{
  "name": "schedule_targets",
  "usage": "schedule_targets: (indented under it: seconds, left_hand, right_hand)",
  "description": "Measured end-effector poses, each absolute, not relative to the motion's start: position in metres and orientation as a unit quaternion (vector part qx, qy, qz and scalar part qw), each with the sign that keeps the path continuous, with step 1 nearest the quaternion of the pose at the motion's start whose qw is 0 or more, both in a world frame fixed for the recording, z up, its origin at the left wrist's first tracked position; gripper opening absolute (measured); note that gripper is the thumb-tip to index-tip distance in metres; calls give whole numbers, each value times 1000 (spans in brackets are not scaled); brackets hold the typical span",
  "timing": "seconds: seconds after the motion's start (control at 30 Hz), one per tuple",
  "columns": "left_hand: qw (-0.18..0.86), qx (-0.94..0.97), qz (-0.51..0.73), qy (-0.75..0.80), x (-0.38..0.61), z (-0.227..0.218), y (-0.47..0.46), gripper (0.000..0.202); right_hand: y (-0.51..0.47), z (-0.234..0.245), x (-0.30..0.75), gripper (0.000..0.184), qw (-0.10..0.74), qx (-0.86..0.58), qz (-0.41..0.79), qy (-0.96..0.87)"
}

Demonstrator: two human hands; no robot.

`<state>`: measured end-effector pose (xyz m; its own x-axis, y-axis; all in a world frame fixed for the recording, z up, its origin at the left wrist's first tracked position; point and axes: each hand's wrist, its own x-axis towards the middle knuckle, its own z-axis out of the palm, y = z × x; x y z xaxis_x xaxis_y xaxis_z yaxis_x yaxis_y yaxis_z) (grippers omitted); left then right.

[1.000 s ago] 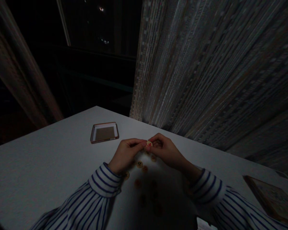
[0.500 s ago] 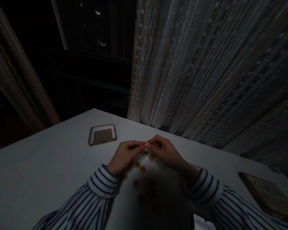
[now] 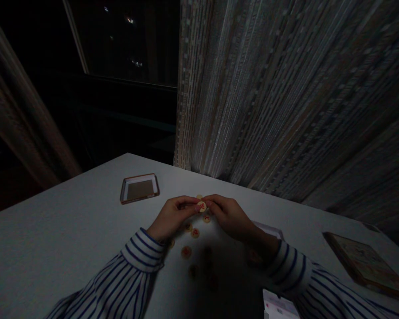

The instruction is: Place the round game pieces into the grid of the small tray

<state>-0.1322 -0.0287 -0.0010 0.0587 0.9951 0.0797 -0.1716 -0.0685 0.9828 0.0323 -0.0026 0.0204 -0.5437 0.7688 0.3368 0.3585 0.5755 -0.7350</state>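
- Head view: your left hand (image 3: 171, 218) is curled nearly shut, its fingertips pinching a round xiangqi piece (image 3: 201, 206) with a red character.
- Your right hand (image 3: 231, 217) is just as closed, its fingers meeting the same piece from the other side, so you hold it between both hands above the white table (image 3: 53, 235).
- Other xiangqi pieces (image 3: 186, 252) lie scattered on the table just below your hands, the nearer ones in shadow.
- Beyond your left hand sits a small square tray (image 3: 138, 177) with a brown base.
- Off to your right lies a wooden board (image 3: 367, 261), and a white box (image 3: 279, 305) shows at the lower edge beside your right sleeve (image 3: 289, 268).
- A striped curtain (image 3: 269, 88) hangs behind the table.
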Motion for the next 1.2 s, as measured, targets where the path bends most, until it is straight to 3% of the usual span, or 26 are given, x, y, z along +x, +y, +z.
schedule_targets:
  seconds: [0.2, 0.67, 1.2]
  left_hand:
    - [523, 514, 533, 422, -131, 3, -32, 29]
    - [491, 547, 510, 448, -108, 15, -62, 22]
    - [513, 565, 479, 433, -68, 30, -94, 22]
  right_hand:
    - [-15, 22, 40, 26, 334, -348, 295, -825]
    - [-52, 27, 67, 15, 408, -375, 389, -736]
    - [-89, 25, 111, 22, 419, -375, 439, -701]
